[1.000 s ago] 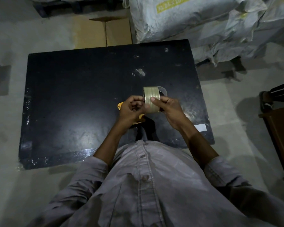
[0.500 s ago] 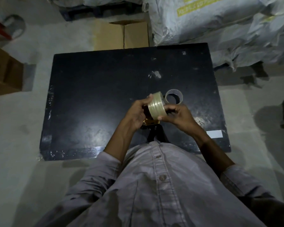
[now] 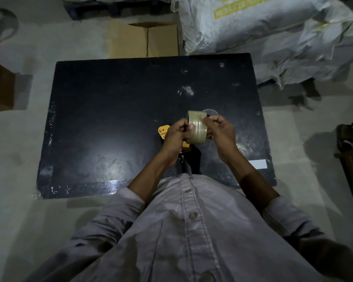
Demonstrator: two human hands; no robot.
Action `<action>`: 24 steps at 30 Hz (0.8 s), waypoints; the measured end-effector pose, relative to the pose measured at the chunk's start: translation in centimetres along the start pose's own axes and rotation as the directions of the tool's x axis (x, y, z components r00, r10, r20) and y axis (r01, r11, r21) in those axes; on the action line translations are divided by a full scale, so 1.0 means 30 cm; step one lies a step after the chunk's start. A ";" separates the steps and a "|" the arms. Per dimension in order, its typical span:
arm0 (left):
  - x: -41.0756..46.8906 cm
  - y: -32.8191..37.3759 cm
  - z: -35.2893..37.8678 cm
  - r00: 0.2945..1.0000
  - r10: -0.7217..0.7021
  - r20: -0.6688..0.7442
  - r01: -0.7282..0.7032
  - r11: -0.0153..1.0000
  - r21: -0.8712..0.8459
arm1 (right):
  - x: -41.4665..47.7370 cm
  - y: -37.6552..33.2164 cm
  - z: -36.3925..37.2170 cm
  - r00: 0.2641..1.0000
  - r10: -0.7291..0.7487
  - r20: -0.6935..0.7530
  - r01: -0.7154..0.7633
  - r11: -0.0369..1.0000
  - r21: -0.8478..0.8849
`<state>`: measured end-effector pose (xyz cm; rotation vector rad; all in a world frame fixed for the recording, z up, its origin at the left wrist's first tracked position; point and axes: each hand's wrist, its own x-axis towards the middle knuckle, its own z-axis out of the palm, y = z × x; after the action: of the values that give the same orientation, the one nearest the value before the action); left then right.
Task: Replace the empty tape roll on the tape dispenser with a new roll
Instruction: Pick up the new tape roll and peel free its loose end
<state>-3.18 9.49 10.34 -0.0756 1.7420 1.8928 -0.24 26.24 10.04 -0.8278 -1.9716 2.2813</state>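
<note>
Above the surface (image 3: 110, 119), mid-front | we grip the new roll (image 3: 196, 127) with left hand (image 3: 174, 137) and right hand (image 3: 220, 133) curled on it | axis roughly 9-to-3 | dispenser (image 3: 163, 131) lies at 7 o'clock, under our left hand

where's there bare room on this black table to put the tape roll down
Bare: the table from its left edge to the yellow tape dispenser, and the far strip beyond the white smudge. Crowded: front middle, where the dispenser, the empty core, and the left hand and right hand holding the tape roll bunch.
</note>
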 end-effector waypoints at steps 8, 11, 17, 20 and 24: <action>-0.032 -0.047 0.020 0.995 0.057 0.087 -0.068 0.989 0.133 | 0.014 -0.009 -0.019 0.975 0.221 -0.011 -0.219 0.971 0.095; -0.023 -0.054 0.012 0.999 0.018 0.050 -0.023 0.994 0.110 | 0.009 0.001 -0.022 0.974 0.222 0.036 -0.225 0.970 0.093; 0.003 -0.012 -0.022 0.963 -0.236 -0.134 0.209 0.960 -0.185 | 0.000 0.031 0.006 0.973 0.128 0.190 -0.125 0.992 -0.026; 0.008 0.026 -0.056 0.928 -0.338 -0.158 0.268 0.898 -0.348 | -0.007 0.039 0.024 0.966 0.099 0.238 -0.072 0.990 -0.119; 0.041 0.056 -0.116 0.906 -0.390 -0.168 0.230 0.783 -0.578 | -0.016 0.055 0.026 0.945 0.018 0.326 0.067 0.967 -0.247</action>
<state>-6.06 6.68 10.83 -0.8394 1.1809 2.1290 0.38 25.01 8.74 -0.4478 -2.4385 2.3054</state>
